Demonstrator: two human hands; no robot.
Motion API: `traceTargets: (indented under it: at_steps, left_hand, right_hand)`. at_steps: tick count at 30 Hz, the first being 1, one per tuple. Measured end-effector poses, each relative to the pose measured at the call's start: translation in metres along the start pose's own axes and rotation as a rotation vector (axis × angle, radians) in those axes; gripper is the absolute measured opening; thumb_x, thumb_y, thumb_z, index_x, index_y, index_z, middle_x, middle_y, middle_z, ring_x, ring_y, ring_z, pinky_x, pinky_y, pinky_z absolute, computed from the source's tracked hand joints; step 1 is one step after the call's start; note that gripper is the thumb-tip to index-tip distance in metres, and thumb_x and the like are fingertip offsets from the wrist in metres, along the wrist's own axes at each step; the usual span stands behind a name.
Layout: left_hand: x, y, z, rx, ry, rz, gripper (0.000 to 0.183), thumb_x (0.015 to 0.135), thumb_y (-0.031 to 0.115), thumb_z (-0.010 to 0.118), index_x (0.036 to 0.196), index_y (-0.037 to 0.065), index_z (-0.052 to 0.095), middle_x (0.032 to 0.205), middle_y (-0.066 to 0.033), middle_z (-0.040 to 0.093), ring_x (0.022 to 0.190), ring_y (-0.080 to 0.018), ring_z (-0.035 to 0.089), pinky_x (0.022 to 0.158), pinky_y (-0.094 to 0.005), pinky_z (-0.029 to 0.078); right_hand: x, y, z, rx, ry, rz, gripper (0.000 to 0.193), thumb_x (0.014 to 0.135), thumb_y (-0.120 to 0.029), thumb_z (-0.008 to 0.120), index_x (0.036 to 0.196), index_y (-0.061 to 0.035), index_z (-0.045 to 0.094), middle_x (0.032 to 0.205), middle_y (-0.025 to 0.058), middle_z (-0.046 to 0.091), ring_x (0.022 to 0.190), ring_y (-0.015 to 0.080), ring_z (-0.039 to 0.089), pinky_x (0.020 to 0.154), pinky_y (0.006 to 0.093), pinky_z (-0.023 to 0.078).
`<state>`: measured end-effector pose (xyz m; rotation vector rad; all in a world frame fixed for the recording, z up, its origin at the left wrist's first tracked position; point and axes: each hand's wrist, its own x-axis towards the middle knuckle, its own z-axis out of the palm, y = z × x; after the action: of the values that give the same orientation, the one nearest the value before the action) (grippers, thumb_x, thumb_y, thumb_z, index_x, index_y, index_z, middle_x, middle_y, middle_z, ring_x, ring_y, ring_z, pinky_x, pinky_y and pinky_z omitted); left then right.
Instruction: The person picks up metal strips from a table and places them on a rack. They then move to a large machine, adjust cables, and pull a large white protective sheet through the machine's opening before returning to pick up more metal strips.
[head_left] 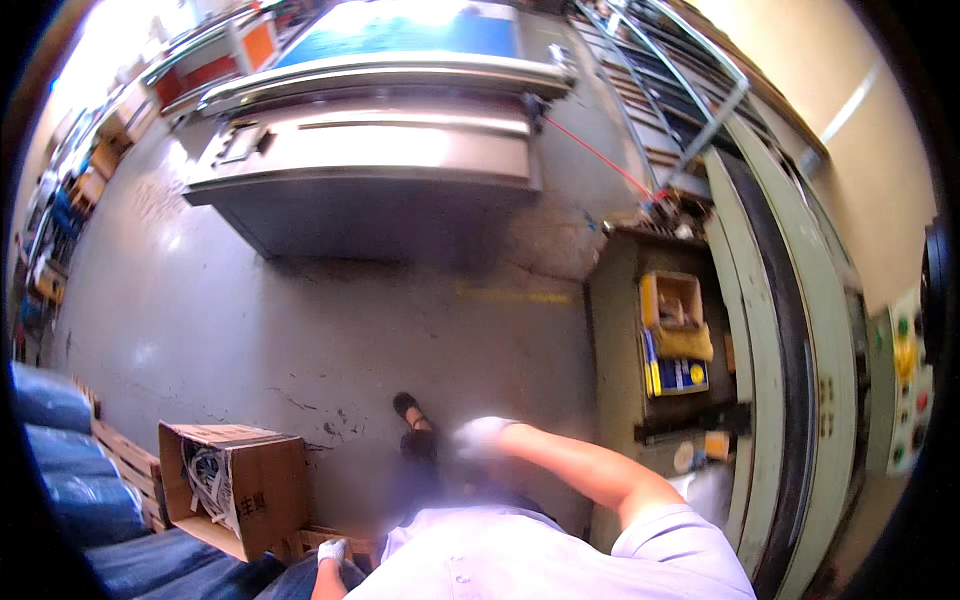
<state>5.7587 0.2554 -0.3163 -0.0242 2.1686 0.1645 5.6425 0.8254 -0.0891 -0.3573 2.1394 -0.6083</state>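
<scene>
My left hand (333,551), in a pale glove, hangs low beside my body, next to an open cardboard box (275,492). Its fingers are too small to make out. White and grey strips (207,482) lie coiled inside the box. My right hand (483,438), also in a pale glove, is held out in front of my body above the floor. Motion smears its fingers, and I see nothing plainly held in it. One foot in a dark shoe (407,405) stands forward on the grey floor (400,340).
Ahead stands a large metal-topped table (400,135) with a blue surface behind it. At right, a green machine (785,400) has a ledge holding a yellow box (672,300) and a blue packet (680,375). Plastic-wrapped rolls (85,500) lie by a wooden pallet (130,465) at lower left.
</scene>
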Motion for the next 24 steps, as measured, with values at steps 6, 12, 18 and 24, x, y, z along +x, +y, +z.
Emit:
traceTargets:
  at_steps: [6,12,18,24]
  left_hand:
    - [0.092,0.023,-0.065,0.202,-0.101,0.053,0.045,0.096,0.037,0.036,0.114,0.008,0.066,0.123,-0.0142,0.061,0.114,-0.0317,0.058,0.097,-0.0435,0.045]
    - [0.200,0.255,-0.332,-0.081,0.141,0.160,0.050,0.083,0.044,0.061,0.114,0.004,0.065,0.114,-0.0202,0.064,0.109,-0.0364,0.059,0.093,-0.0405,0.047]
    - [0.248,0.420,-0.523,-0.029,0.336,0.543,0.041,0.084,0.037,0.061,0.111,0.008,0.066,0.108,-0.0167,0.066,0.102,-0.0344,0.061,0.091,-0.0408,0.048]
    - [0.270,0.519,-0.588,-0.121,0.447,0.492,0.040,0.085,0.036,0.061,0.114,0.009,0.064,0.112,-0.0159,0.065,0.105,-0.0337,0.060,0.093,-0.0408,0.047]
  right_hand:
    - [0.048,0.090,-0.148,-0.148,0.038,0.221,0.045,0.086,-0.036,0.057,0.122,-0.0083,0.059,0.112,0.0196,0.064,0.105,0.0357,0.061,0.091,0.0435,0.048]
    - [0.078,0.150,-0.268,0.043,0.524,0.296,0.062,0.083,-0.040,0.061,0.135,-0.0108,0.046,0.128,0.0209,0.055,0.117,0.0368,0.052,0.099,0.0429,0.042]
    - [0.137,0.200,-0.410,-0.041,0.777,0.259,0.087,0.073,-0.041,0.071,0.145,-0.0114,0.033,0.141,0.0220,0.042,0.130,0.0366,0.040,0.107,0.0438,0.034]
    - [0.209,0.341,-0.580,-0.233,0.779,0.532,0.112,0.064,-0.038,0.081,0.151,-0.0141,0.016,0.155,0.0182,0.018,0.142,0.0398,0.019,0.113,0.0525,0.022]
